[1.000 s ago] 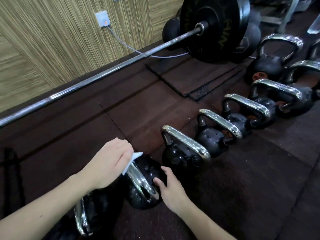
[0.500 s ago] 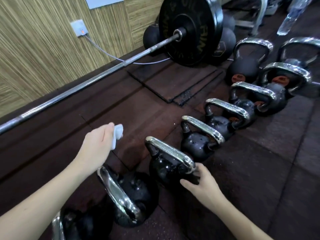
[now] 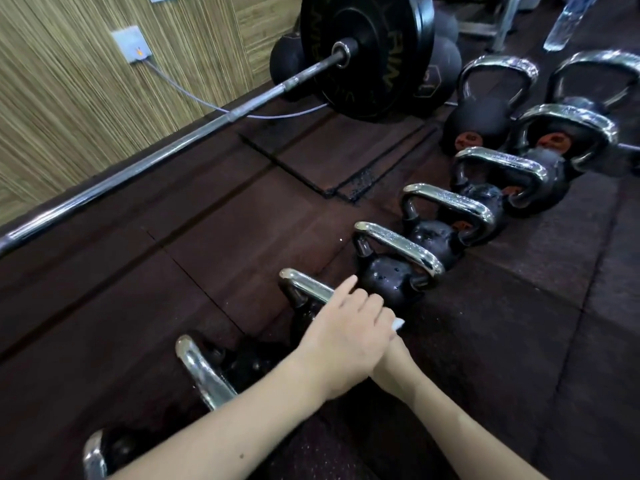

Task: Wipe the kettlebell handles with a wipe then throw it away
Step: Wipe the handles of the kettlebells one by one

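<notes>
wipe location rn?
Head view, lower centre: the wipe is in the left hand, on the third kettlebell handle from the near end.

Gym, rubber floor (image 3: 485, 341), loaded barbell (image 3: 207, 133), row of kettlebells (image 3: 398, 278)

My two hands meet, crossed, at lower centre of the frame.

My left hand (image 3: 346, 344) lies over the right, index finger stretched toward upper right, forearm bare; my right hand (image 3: 394, 365) is mostly hidden beneath it.
</notes>
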`<state>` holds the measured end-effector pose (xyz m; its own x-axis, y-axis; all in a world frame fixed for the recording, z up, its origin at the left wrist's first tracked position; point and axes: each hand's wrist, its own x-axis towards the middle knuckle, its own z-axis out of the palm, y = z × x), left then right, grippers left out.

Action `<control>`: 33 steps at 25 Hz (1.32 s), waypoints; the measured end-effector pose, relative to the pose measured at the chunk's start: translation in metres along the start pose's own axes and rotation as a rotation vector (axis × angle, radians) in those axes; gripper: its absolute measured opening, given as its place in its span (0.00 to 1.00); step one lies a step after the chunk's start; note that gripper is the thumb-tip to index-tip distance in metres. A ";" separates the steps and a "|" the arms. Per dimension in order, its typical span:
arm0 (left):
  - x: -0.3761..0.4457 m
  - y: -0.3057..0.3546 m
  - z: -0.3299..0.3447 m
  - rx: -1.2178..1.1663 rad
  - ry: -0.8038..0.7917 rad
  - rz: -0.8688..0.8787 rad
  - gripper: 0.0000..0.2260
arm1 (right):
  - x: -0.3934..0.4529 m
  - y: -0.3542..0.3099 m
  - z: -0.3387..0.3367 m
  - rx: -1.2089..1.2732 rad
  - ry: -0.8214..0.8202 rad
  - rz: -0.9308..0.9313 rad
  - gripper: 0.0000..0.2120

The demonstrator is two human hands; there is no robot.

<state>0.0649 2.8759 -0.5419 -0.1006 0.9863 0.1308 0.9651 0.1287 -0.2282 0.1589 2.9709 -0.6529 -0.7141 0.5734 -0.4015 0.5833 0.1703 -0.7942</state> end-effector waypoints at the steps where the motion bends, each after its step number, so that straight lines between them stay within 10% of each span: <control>1: 0.003 0.006 -0.002 0.027 0.043 0.038 0.13 | 0.001 0.001 0.002 -0.007 -0.001 0.001 0.19; 7: 0.006 -0.075 -0.010 -0.019 -0.171 -0.105 0.16 | 0.001 -0.002 0.006 0.111 0.005 -0.041 0.43; 13: -0.001 -0.109 -0.002 -0.139 -0.299 -0.284 0.12 | -0.003 -0.004 0.004 0.211 0.000 -0.075 0.46; 21: 0.019 0.013 -0.012 0.013 -0.113 0.092 0.16 | -0.001 -0.011 0.003 -0.301 0.289 -0.392 0.13; 26: 0.007 -0.067 -0.014 -0.052 -0.115 -0.101 0.07 | 0.001 -0.001 0.004 0.101 -0.015 -0.109 0.49; 30: -0.007 -0.120 0.002 -0.266 -0.217 -0.460 0.14 | -0.001 -0.003 0.000 0.169 -0.032 -0.097 0.55; 33: 0.008 -0.094 -0.014 -0.145 -0.230 -0.300 0.13 | 0.005 0.002 0.003 0.086 -0.038 -0.115 0.57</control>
<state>-0.0230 2.8704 -0.5063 -0.4183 0.9068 -0.0527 0.9073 0.4143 -0.0720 0.1551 2.9722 -0.6576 -0.7891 0.5235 -0.3213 0.4629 0.1629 -0.8713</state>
